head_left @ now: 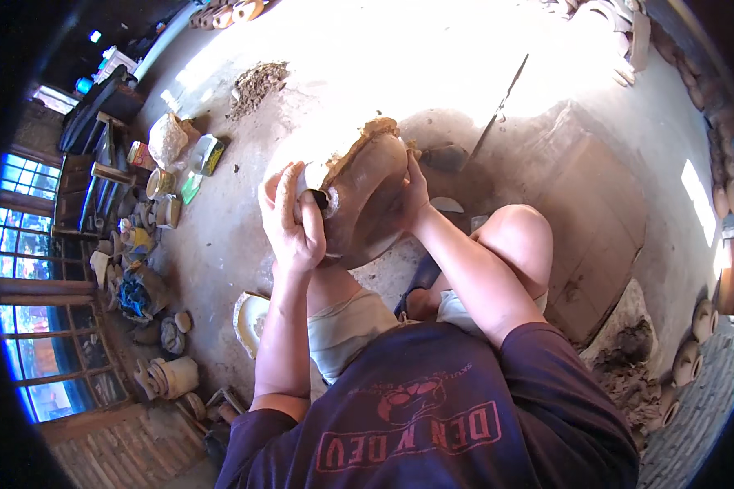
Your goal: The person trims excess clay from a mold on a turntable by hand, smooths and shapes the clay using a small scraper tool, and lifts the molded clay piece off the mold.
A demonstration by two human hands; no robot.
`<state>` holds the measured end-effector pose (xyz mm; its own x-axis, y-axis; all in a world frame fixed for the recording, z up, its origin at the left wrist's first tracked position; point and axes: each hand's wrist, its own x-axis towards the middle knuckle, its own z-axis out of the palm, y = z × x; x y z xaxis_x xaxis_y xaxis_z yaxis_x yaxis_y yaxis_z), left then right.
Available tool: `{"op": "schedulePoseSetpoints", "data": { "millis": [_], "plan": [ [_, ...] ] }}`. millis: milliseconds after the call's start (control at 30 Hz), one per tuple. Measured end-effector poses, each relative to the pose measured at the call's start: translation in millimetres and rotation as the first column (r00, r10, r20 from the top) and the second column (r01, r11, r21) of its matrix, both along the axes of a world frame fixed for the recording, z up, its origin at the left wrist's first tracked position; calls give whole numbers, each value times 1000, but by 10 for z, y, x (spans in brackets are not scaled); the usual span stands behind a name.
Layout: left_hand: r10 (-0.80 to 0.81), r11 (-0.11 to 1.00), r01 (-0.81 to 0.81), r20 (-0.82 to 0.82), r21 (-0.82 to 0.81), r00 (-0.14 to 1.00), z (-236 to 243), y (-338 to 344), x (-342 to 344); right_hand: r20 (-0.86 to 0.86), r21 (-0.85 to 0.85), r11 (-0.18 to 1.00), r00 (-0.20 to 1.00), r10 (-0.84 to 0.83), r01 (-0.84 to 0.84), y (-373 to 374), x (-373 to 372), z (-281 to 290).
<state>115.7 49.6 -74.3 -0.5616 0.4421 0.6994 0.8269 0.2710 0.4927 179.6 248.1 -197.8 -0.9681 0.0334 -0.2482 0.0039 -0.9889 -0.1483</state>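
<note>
A large, rounded brown clay vessel is held up tilted over my lap, between both hands. Its upper edge is ragged, with lighter, rough clay along it. My left hand grips its left side, thumb toward me and fingers on the far side. A small dark round patch shows beside that thumb; I cannot tell if it is a hole or an object. On the right side, my right hand is pressed against the vessel, its fingertips partly hidden behind the rim.
A crumbly clay heap and a long thin stick lie on the floor ahead. To the right are a flat brown board and a clay-filled sack. Pots line the right wall. A pale round piece lies by my left arm; buckets stand farther left.
</note>
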Motion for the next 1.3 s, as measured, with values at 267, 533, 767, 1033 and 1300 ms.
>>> {"op": "schedulePoseSetpoints", "data": {
  "millis": [267,533,767,1033,1300],
  "plan": [
    [26,1000,-26,-23,3,999,7,25,-50,1,47,998,1000,-31,31,-32,17,21],
    [21,999,-23,55,23,998,-4,25,-102,-49,27,1000,999,15,-14,21,-13,-10],
    [33,998,-35,61,44,998,10,43,-118,198,912,406,802,-564,61,494,-276,-227],
    [-8,1000,8,90,3,996,76,41,-151,-21,951,307,998,-57,38,1043,-771,268],
    [17,1000,-16,109,-6,994,-19,-37,-272,42,868,494,999,26,-49,1038,-1031,52]
  ]
}}
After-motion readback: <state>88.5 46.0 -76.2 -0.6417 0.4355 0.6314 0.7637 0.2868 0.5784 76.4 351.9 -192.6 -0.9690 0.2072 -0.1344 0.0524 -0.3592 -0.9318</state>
